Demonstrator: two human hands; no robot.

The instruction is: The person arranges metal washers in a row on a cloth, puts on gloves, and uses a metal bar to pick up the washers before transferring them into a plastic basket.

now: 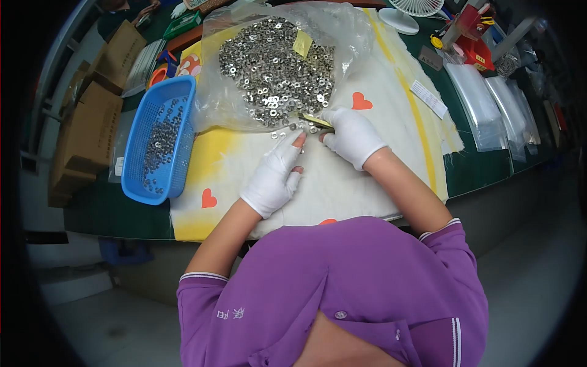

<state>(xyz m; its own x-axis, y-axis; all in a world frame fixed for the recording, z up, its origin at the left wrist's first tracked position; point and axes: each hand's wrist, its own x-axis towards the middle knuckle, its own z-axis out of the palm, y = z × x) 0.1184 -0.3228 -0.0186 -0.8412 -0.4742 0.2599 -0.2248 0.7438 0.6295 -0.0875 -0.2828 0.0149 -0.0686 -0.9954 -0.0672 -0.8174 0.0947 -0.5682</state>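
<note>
A heap of small shiny metal nuts [281, 67] lies on a clear plastic bag [211, 92], with several loose ones at its near edge. My right hand [354, 136], in a white glove, is closed around thin, brass-coloured tweezers [317, 122]. Their tip reaches the near edge of the heap. To the left, my left hand [273, 176] wears a white glove with bare fingertips. Its index finger stretches toward the loose nuts and its thumb stays apart, so the hand is open. A yellow paper slip [302, 44] rests on the heap.
A blue plastic basket [128, 165] holding more small metal parts stands at left. Beneath the work lies a white-and-yellow cloth [391, 165] with red hearts. Cardboard boxes [92, 131], clear plastic bags [476, 110], a small fan [400, 21] and a red holder [474, 27] surround it.
</note>
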